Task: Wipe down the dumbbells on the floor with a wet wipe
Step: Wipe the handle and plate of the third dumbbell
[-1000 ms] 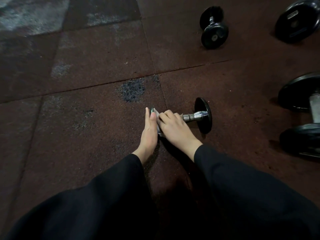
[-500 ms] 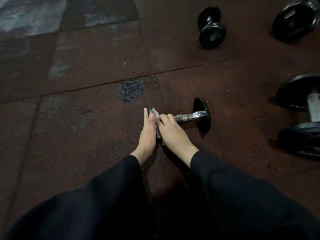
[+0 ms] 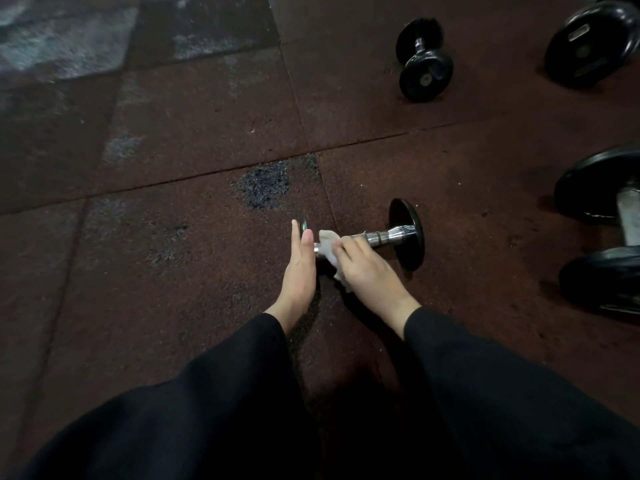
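A small dumbbell (image 3: 394, 235) with a chrome handle and black end plates lies on the rubber floor in front of me. My left hand (image 3: 299, 271) presses flat, fingers straight, against the outer face of its left plate, which is mostly hidden. My right hand (image 3: 363, 268) curls over the handle near the left end and holds a crumpled white wet wipe (image 3: 329, 249) against the metal. The right half of the handle and the right plate are uncovered.
Another small black dumbbell (image 3: 424, 60) lies farther away at upper right. A large black dumbbell (image 3: 588, 39) sits at the top right corner, and another large dumbbell (image 3: 602, 230) lies at the right edge. Dark rubber floor tiles (image 3: 173, 237) stretch to the left.
My right hand has slid with the wipe a little along the handle, so more of the white wipe shows. My left hand stays pressed against the left plate.
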